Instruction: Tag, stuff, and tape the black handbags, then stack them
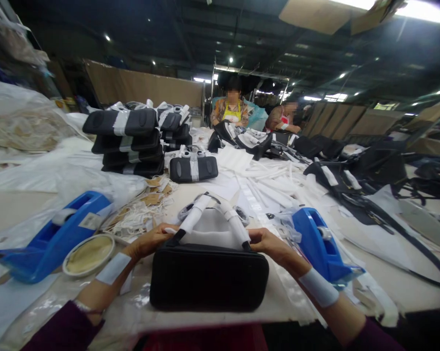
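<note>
Left hand (151, 241) and right hand (270, 245) both have the grip closed on the black bag (209, 278), one per side, by the ends of its white-wrapped handle (194, 215); bag sits on table (417, 280), between two blue tape dispensers (316, 243); stacked bags (126, 146) behind, left.

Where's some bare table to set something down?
Bare tabletop shows right of the rightmost blue dispenser, toward the near edge; a smaller patch lies between the paper tags and the black bag's handle. Beyond, white strips and stacked bags crowd the table.
</note>
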Demonstrator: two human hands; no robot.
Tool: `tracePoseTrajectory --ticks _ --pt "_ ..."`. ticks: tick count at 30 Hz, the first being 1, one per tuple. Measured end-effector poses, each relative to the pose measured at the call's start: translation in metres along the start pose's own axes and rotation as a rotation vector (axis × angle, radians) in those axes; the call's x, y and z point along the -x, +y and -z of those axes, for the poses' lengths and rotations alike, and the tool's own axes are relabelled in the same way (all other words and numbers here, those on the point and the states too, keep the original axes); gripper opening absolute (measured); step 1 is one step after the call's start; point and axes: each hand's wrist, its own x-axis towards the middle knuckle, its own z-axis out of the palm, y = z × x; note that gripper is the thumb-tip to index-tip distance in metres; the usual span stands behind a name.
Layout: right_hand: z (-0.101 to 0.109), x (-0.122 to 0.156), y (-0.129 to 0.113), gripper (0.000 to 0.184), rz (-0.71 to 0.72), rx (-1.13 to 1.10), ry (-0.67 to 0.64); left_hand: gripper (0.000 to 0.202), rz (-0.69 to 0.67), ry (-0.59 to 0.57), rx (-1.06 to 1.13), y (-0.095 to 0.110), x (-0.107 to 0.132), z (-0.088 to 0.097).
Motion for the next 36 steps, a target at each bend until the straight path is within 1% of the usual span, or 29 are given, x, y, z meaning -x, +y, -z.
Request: tracePoseTrajectory --ticks 3,5,7,9,11,12,14,16,18,19,21,24,26,29,30,32,34,36 --pt "-0.01 0.002 0.003 0.01 0.026 -0.011 0.138 0.033 0.023 -0.046 0.002 0.008 0.002 -0.004" --pt "-0.014 0.001 0.009 0.007 0.113 0.019 0.25 0.035 0.019 -0.078 0.003 0.017 0.003 -0.007" --pt "-0.017 -0.002 0.016 0.011 0.227 0.116 0.351 0.037 -0.005 -0.112 -0.006 0.026 0.004 -0.009" --pt "-0.017 -0.004 0.018 0.015 0.305 0.224 0.425 0.034 -0.036 -0.136 -0.048 0.033 0.004 -0.01" --pt "-0.016 -0.003 0.015 0.015 0.329 0.279 0.421 0.03 -0.062 -0.148 -0.119 0.037 0.003 -0.01" --pt "-0.015 -0.002 0.011 0.013 0.319 0.284 0.384 0.027 -0.071 -0.151 -0.155 0.038 0.002 -0.009" --pt "-0.013 0.004 0.0 0.009 0.27 0.276 0.263 0.025 -0.078 -0.161 -0.21 0.038 0.001 -0.007" --pt "-0.011 0.01 -0.008 0.018 0.22 0.246 0.148 0.025 -0.082 -0.169 -0.233 0.038 0.001 -0.006" --pt "-0.009 0.014 -0.011 0.022 0.198 0.193 0.085 0.027 -0.078 -0.163 -0.228 0.04 0.003 -0.007" --pt "-0.009 0.015 -0.01 0.019 0.197 0.171 0.079 0.028 -0.078 -0.159 -0.22 0.041 0.004 -0.008" --pt "-0.01 0.015 -0.004 0.013 0.204 0.148 0.135 0.03 -0.08 -0.144 -0.204 0.043 0.007 -0.01" --pt "-0.016 0.012 0.009 0.016 0.255 0.158 0.286 0.032 -0.062 -0.136 -0.145 0.041 0.012 -0.011" --pt "-0.02 0.01 0.016 0.016 0.306 0.181 0.362 0.033 -0.035 -0.1 -0.038 0.032 0.016 -0.01" --pt "-0.023 0.008 0.023 0.016 0.364 0.224 0.435 0.027 -0.04 0.006 0.166 0.015 0.021 -0.006" --pt "-0.022 0.007 0.025 0.016 0.375 0.23 0.449 0.026 -0.05 0.031 0.218 0.01 0.023 -0.006" --pt "-0.02 0.005 0.028 0.016 0.394 0.248 0.452 0.026 -0.062 0.032 0.252 0.006 0.025 -0.007" --pt "-0.017 0.004 0.03 0.015 0.413 0.282 0.422 0.029 -0.068 0.02 0.215 0.008 0.025 -0.009" --pt "-0.014 0.006 0.026 0.016 0.426 0.316 0.381 0.027 -0.081 0.025 0.161 0.013 0.025 -0.011"
